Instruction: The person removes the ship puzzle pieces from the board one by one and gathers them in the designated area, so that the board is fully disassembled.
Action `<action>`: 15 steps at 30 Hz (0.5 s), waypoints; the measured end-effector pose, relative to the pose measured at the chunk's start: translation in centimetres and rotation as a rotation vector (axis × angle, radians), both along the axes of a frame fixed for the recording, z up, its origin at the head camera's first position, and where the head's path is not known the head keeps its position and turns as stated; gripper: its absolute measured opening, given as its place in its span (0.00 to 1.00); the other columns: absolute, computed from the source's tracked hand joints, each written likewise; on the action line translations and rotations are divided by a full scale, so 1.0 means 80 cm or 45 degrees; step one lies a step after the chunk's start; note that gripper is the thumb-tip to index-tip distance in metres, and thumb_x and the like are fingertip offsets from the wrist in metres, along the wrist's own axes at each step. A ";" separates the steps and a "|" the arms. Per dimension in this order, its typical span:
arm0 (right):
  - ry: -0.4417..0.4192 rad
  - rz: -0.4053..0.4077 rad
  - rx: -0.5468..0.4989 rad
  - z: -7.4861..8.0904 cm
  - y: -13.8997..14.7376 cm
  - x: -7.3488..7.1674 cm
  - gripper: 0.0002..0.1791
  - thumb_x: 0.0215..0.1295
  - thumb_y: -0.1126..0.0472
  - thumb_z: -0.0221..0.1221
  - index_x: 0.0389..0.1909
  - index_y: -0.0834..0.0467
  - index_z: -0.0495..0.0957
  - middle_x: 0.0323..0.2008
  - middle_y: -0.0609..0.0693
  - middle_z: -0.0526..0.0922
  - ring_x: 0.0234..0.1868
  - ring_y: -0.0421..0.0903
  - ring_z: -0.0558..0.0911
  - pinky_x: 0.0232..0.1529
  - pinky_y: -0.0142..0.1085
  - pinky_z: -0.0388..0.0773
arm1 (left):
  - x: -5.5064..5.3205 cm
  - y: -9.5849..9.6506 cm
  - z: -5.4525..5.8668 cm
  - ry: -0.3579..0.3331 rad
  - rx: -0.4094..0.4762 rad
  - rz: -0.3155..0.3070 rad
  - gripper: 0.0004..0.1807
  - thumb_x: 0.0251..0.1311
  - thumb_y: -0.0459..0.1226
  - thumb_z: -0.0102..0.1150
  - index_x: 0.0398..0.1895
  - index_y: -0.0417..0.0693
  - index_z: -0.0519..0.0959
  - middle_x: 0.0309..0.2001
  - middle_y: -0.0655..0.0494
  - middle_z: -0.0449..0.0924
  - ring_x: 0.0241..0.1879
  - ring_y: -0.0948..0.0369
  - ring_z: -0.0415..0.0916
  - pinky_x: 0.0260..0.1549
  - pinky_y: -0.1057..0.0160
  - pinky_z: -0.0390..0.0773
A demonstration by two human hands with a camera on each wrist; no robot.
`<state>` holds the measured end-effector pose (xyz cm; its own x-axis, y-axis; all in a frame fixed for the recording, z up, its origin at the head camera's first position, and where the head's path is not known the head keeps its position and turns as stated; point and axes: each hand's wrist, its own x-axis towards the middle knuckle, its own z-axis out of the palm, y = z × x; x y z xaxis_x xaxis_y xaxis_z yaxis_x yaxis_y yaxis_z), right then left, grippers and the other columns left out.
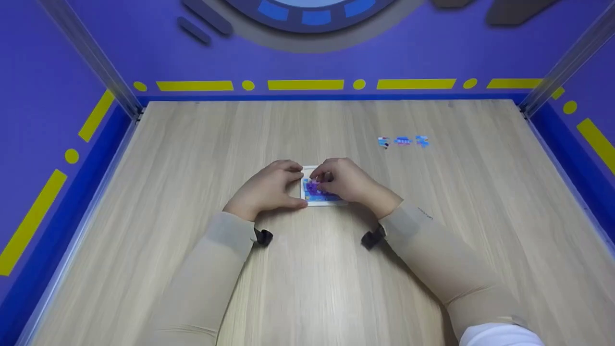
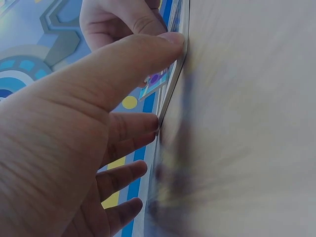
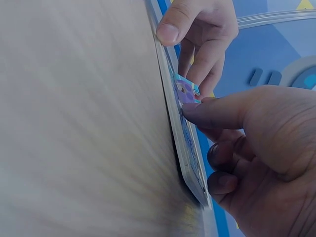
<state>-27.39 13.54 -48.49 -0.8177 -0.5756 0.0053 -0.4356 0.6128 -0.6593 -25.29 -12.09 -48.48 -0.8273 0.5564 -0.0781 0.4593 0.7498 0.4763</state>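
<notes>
A small white puzzle frame (image 1: pixel 321 203) lies on the table between my hands, its blue and purple picture partly hidden. My left hand (image 1: pixel 271 188) holds the frame's left side, thumb at the near corner and fingertips along the far part of that edge. My right hand (image 1: pixel 350 180) reaches over the frame and pinches a jigsaw piece between thumb and fingers. In the right wrist view that purple and light-blue jigsaw piece (image 3: pixel 186 92) stands tilted up from the picture. The same piece (image 2: pixel 155 80) peeks out below my left thumb in the left wrist view.
Farther back to the right, three loose pieces lie in a row: a left one (image 1: pixel 384 142), a middle one (image 1: pixel 403 141) and a right one (image 1: pixel 422 141). Blue-purple panels (image 1: pixel 307 67) wall in the wooden table (image 1: pixel 307 278) at the back and sides.
</notes>
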 end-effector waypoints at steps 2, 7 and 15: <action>-0.007 0.004 -0.006 0.000 0.001 0.000 0.12 0.74 0.68 0.70 0.54 0.59 0.94 0.47 0.54 0.93 0.45 0.48 0.85 0.48 0.40 0.82 | 0.000 0.000 -0.001 0.001 0.005 -0.002 0.47 0.64 0.58 0.80 0.79 0.40 0.79 0.82 0.49 0.75 0.85 0.48 0.67 0.89 0.50 0.66; -0.031 -0.018 -0.025 -0.001 0.002 -0.002 0.12 0.75 0.67 0.70 0.56 0.59 0.93 0.46 0.54 0.93 0.45 0.48 0.85 0.49 0.41 0.83 | 0.000 0.000 -0.002 -0.001 0.009 0.002 0.47 0.64 0.59 0.80 0.79 0.41 0.80 0.82 0.50 0.75 0.86 0.49 0.66 0.89 0.50 0.65; -0.167 -0.156 -0.189 -0.002 0.008 -0.006 0.15 0.74 0.64 0.72 0.58 0.57 0.93 0.49 0.54 0.93 0.50 0.49 0.87 0.57 0.42 0.86 | -0.001 0.001 -0.001 -0.004 -0.004 0.004 0.49 0.64 0.60 0.80 0.80 0.41 0.78 0.82 0.50 0.74 0.86 0.48 0.66 0.89 0.49 0.65</action>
<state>-27.85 14.15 -48.64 -0.8806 -0.4730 -0.0288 -0.2684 0.5481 -0.7922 -25.38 -11.97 -48.60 -0.8288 0.5535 -0.0821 0.4555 0.7527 0.4753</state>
